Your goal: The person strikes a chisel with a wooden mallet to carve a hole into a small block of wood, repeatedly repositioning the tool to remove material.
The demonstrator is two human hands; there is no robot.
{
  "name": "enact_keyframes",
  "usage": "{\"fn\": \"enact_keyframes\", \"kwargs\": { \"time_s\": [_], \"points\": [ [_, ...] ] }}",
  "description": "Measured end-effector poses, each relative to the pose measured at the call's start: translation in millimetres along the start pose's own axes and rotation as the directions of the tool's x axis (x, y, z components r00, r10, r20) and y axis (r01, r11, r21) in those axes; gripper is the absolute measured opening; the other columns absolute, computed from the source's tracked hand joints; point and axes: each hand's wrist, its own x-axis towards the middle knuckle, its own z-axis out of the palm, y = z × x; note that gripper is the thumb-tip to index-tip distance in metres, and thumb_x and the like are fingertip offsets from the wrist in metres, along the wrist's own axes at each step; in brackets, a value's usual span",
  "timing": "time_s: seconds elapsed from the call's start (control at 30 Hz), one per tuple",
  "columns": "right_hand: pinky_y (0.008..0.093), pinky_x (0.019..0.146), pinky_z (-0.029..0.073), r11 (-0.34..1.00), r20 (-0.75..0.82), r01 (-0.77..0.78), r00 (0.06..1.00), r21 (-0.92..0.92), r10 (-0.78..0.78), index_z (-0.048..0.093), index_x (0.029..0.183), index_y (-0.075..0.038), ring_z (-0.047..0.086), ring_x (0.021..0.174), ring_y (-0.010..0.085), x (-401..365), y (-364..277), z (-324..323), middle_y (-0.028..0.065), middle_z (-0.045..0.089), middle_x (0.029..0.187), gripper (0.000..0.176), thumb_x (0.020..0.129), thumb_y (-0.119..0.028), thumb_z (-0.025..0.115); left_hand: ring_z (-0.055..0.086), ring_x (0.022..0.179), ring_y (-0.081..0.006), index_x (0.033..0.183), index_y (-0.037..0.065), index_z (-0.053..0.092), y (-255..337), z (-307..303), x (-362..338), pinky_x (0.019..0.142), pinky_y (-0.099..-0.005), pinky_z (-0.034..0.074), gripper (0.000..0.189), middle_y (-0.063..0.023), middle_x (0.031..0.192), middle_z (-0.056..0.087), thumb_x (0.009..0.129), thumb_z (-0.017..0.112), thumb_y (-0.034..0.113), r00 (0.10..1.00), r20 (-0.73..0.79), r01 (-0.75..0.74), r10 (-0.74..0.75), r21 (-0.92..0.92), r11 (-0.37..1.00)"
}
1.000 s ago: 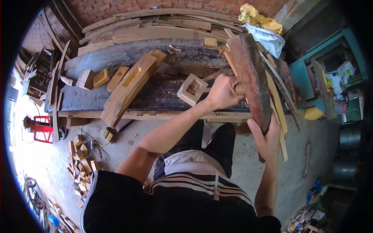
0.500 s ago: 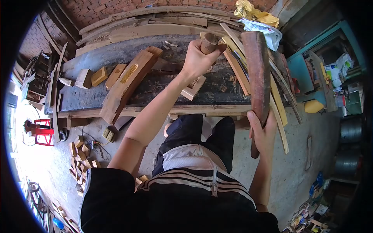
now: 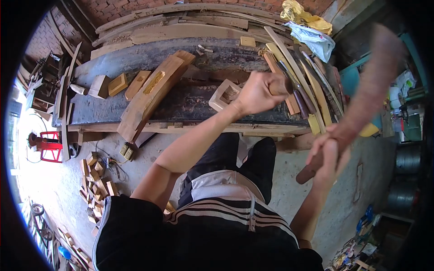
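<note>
My left hand [image 3: 258,94] is closed around a thick round wooden tool handle [image 3: 282,86], over the right part of the bench. Whatever continues below that fist is hidden. Just left of it lies a pale block with a square hollow [image 3: 219,100]. In my right hand [image 3: 329,158] is a long brown wooden club [image 3: 365,106], gripped near its narrow lower end. The club tilts up to the right, its far end smeared by motion. Beside my left fist, dark-handled tools [image 3: 302,102] lie among wooden strips.
On the dark workbench [image 3: 97,115] rest a long beam with a carved hollow [image 3: 141,105] and several small blocks [image 3: 99,86]. Long planks [image 3: 181,32] line the brick wall. Strips [image 3: 323,92] overhang the bench at right. Offcuts [image 3: 94,180] are heaped on the floor.
My left hand has moved right and toward me with the handle. The wooden club has swung from nearly upright to leaning right. More of the hollowed block shows now.
</note>
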Motion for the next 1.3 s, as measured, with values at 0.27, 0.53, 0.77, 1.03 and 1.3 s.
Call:
{"fn": "enact_keyframes", "kwargs": {
  "time_s": [0.27, 0.53, 0.77, 1.03, 1.3],
  "points": [
    [0.0261, 0.053, 0.043, 0.93, 0.219, -0.03, 0.969, -0.367, 0.118, 0.056, 0.116, 0.007, 0.051, 0.056, 0.0084, -0.4, 26.6, -4.3, 0.0061, 0.057, 0.075, 0.039, 0.086, -0.015, 0.069, 0.066, 0.075, -0.0386, 0.089, 0.008, 0.072, -5.9, 10.8, -13.9, 0.068, -0.0401, 0.054, 0.024, -0.0178, 0.077, 0.066, 0.068, 0.078, 0.016, 0.994, 0.07, -0.088, 0.082, 0.084, 0.993],
    [0.0322, 0.073, 0.051, 0.917, 0.191, -0.015, 0.976, -0.4, 0.099, 0.054, 0.116, 0.005, 0.063, 0.075, 0.0221, -7.4, 16.9, 3.8, 0.0111, 0.066, 0.091, 0.042, 0.088, -0.021, 0.071, 0.065, 0.075, -0.0393, 0.089, 0.01, 0.073, 1.2, 10.5, -12.9, 0.067, -0.0399, 0.054, 0.021, -0.0176, 0.076, 0.066, 0.068, 0.076, 0.013, 0.994, 0.029, -0.102, 0.101, 0.025, 0.994],
    [0.0241, 0.048, 0.041, 0.971, 0.193, 0.08, 0.98, -0.224, -0.036, 0.055, 0.108, 0.004, 0.052, 0.052, 0.0092, -7.7, -1.5, -2.0, 0.0046, 0.058, 0.074, 0.029, 0.088, -0.015, 0.064, 0.065, 0.076, -0.0394, 0.09, 0.007, 0.072, 2.5, 10.1, -18.5, 0.067, -0.0396, 0.053, 0.022, -0.0184, 0.079, 0.066, 0.07, 0.077, 0.014, 0.994, 0.109, -0.001, 0.0, 0.012, 1.0],
    [0.027, 0.056, 0.047, 0.955, 0.237, -0.145, 0.949, -0.26, 0.209, 0.055, 0.119, 0.004, 0.057, 0.06, 0.0137, -4.4, 8.3, -1.8, 0.0086, 0.061, 0.085, 0.044, 0.09, -0.025, 0.072, 0.057, 0.065, -0.01, 0.082, 0.001, 0.066, -1.3, -8.7, -6.2, 0.065, -0.0297, 0.05, 0.012, -0.0061, 0.071, 0.063, 0.075, 0.073, 0.008, 1.0, -0.004, -0.006, 0.005, -0.196, 0.981],
    [0.023, 0.042, 0.039, 0.952, 0.144, -0.242, 0.952, -0.187, 0.271, 0.054, 0.112, 0.003, 0.05, 0.049, 0.0082, -9.7, 18.9, -6.6, 0.0044, 0.058, 0.078, 0.042, 0.09, -0.028, 0.072, 0.049, 0.053, -0.0043, 0.074, 0.002, 0.065, 3.4, -51.2, 20.5, 0.048, -0.0257, 0.038, 0.022, 0.0047, 0.062, 0.055, 0.088, 0.073, 0.017, 0.965, -0.248, 0.031, -0.079, -0.193, 0.981]
  ]
}}
